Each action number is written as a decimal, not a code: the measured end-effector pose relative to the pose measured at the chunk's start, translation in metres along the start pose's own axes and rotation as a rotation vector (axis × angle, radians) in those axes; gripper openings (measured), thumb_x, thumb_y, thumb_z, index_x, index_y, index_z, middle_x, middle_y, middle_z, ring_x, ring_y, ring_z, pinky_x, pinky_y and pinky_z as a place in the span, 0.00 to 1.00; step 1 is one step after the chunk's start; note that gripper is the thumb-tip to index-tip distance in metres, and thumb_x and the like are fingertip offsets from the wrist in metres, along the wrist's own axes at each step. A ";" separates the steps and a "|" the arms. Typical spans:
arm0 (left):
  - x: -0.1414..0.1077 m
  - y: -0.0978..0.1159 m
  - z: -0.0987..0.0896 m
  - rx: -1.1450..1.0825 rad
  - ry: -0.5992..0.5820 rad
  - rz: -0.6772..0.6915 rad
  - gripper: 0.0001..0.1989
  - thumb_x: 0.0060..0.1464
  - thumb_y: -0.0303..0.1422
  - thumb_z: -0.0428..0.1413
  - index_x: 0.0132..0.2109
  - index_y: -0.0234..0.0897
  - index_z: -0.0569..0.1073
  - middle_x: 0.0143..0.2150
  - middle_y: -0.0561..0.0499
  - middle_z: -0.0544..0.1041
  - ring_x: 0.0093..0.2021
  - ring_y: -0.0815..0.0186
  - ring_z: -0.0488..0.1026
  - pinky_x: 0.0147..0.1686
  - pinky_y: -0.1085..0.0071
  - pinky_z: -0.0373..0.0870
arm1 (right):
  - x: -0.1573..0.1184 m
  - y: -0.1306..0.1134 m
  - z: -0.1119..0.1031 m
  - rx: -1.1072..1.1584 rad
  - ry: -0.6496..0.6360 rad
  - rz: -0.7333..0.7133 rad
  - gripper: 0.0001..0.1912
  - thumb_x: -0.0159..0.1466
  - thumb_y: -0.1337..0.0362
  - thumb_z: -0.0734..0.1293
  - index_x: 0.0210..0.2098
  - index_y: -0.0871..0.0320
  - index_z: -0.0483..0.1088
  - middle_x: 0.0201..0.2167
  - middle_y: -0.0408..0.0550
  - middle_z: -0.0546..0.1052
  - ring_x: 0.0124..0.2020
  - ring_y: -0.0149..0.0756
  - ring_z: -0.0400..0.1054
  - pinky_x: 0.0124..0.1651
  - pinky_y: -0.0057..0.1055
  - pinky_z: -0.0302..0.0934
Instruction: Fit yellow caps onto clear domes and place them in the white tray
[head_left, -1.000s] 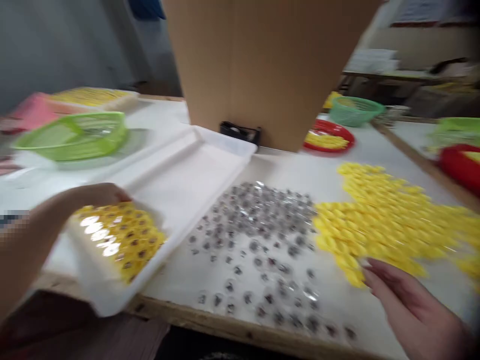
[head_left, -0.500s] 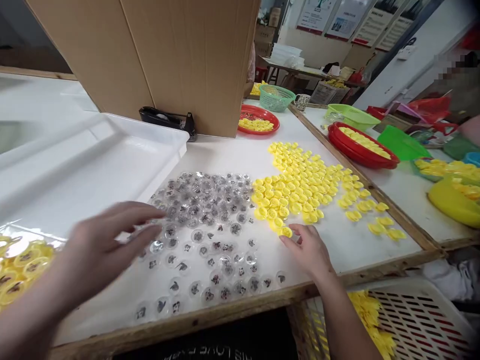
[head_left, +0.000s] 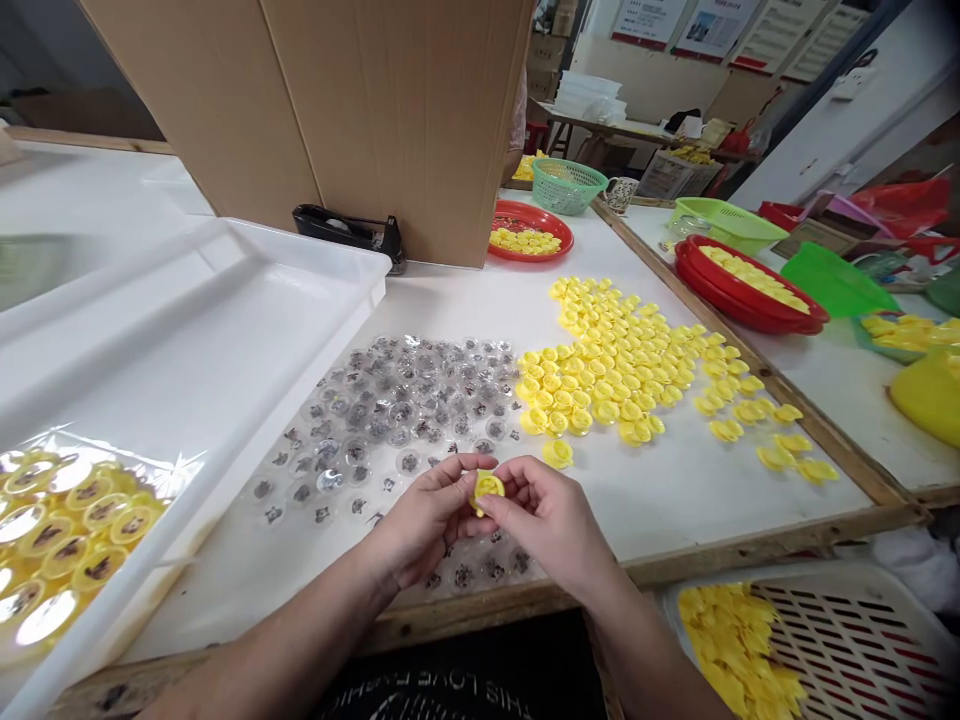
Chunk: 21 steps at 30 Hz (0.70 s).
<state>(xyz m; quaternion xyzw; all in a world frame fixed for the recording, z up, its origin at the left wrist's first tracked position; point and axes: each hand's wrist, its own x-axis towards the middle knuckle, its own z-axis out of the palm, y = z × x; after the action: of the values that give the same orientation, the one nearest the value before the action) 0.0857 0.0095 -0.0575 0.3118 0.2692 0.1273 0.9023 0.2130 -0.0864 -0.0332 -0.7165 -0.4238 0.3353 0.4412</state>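
A small round yellow plastic piece (head_left: pixel 489 488) is pinched between both hands near the table's front edge. My left hand (head_left: pixel 431 515) holds its left side with thumb and fingers, while my right hand (head_left: pixel 551 515) grips it from the right with the thumb on its face. Whether a clear disc is also between the fingers, I cannot tell. Many clear round discs with dark printed figures (head_left: pixel 405 400) lie behind and beneath the hands. To their right spreads a cluster of similar yellow pieces (head_left: pixel 615 370), with a single yellow piece (head_left: pixel 557 454) at its near end.
On the left stands a white tray (head_left: pixel 300 270) with yellow pieces bearing printed discs (head_left: pixel 67 530). A cardboard sheet (head_left: pixel 390 130) rises behind a black tape dispenser (head_left: pixel 352 232). Red plates (head_left: pixel 750 300) lie beyond the wooden strip (head_left: pixel 750 360); a white basket (head_left: pixel 862 620) sits low right.
My right hand has brought a yellow piece from the cluster's near edge to the left. My left hand has come in from the tray side, and both now meet on the piece.
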 end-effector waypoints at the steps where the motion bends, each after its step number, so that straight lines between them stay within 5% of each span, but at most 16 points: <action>1: 0.001 0.001 -0.001 -0.036 0.014 0.002 0.11 0.56 0.31 0.56 0.46 0.33 0.70 0.38 0.46 0.75 0.31 0.70 0.75 0.34 0.75 0.73 | 0.004 0.000 0.000 0.000 0.000 -0.014 0.08 0.58 0.61 0.68 0.36 0.57 0.69 0.27 0.42 0.73 0.27 0.33 0.68 0.29 0.27 0.64; 4: 0.002 0.011 -0.009 -0.063 0.095 0.041 0.07 0.58 0.28 0.52 0.44 0.31 0.69 0.36 0.42 0.76 0.29 0.69 0.75 0.27 0.79 0.71 | 0.014 0.012 -0.016 -0.221 0.040 -0.185 0.08 0.60 0.67 0.65 0.40 0.57 0.70 0.33 0.47 0.74 0.33 0.35 0.70 0.36 0.31 0.66; 7: 0.002 0.020 -0.016 -0.062 0.171 0.091 0.06 0.60 0.29 0.50 0.43 0.33 0.68 0.33 0.42 0.77 0.24 0.70 0.73 0.20 0.81 0.66 | 0.017 0.030 -0.037 -0.614 -0.044 -0.431 0.18 0.60 0.77 0.57 0.42 0.57 0.71 0.42 0.51 0.74 0.41 0.39 0.69 0.42 0.36 0.65; 11: 0.004 0.021 -0.017 -0.046 0.198 0.104 0.07 0.60 0.31 0.51 0.41 0.32 0.70 0.33 0.43 0.76 0.22 0.72 0.72 0.18 0.82 0.64 | 0.016 0.045 -0.040 -0.873 -0.135 -0.552 0.17 0.62 0.77 0.58 0.43 0.56 0.72 0.46 0.51 0.74 0.43 0.42 0.68 0.44 0.37 0.66; 17: 0.003 0.018 -0.016 -0.061 0.179 0.086 0.13 0.59 0.27 0.49 0.49 0.29 0.71 0.38 0.41 0.75 0.26 0.70 0.74 0.24 0.79 0.68 | 0.016 0.053 -0.027 -0.789 -0.047 -0.571 0.13 0.66 0.73 0.56 0.43 0.59 0.70 0.42 0.54 0.74 0.43 0.42 0.68 0.46 0.39 0.65; 21: 0.004 0.016 -0.018 -0.054 0.150 0.078 0.14 0.58 0.26 0.50 0.50 0.30 0.71 0.38 0.42 0.75 0.27 0.70 0.74 0.25 0.79 0.68 | 0.014 0.040 -0.027 -0.353 -0.027 -0.350 0.08 0.67 0.66 0.58 0.39 0.57 0.68 0.36 0.50 0.74 0.38 0.38 0.70 0.41 0.36 0.67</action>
<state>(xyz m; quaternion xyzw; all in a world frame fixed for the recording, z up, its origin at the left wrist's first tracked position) 0.0778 0.0318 -0.0609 0.2873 0.3200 0.1925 0.8821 0.2541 -0.0935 -0.0606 -0.6936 -0.5993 0.1839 0.3549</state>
